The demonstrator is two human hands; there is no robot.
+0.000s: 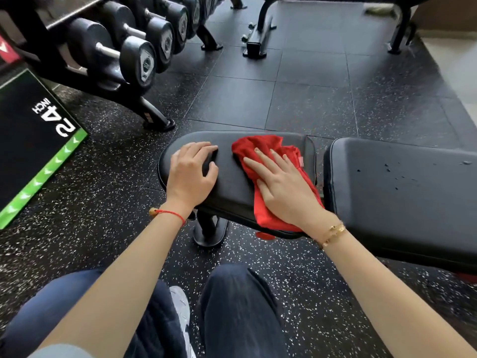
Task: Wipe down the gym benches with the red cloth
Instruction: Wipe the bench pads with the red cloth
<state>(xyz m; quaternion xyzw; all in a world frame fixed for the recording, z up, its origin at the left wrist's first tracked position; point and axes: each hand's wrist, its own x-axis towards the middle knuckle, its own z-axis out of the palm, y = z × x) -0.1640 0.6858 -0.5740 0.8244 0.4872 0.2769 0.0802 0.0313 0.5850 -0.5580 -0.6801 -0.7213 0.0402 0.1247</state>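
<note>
A black padded gym bench stands in front of me, with a rounded seat pad [229,177] on the left and a longer back pad [402,192] on the right. A crumpled red cloth [260,148] lies across the right part of the seat pad. My right hand [281,187] presses flat on the cloth with straight, spread fingers. My left hand [192,171] rests on the left end of the seat pad, its fingers bent down onto the padding and holding nothing.
A rack of black dumbbells [139,60] stands at the upper left. A black and green box marked 24 inch [33,140] sits at the left. Another bench frame [260,34] stands further back on the dark rubber floor. My knees are at the bottom.
</note>
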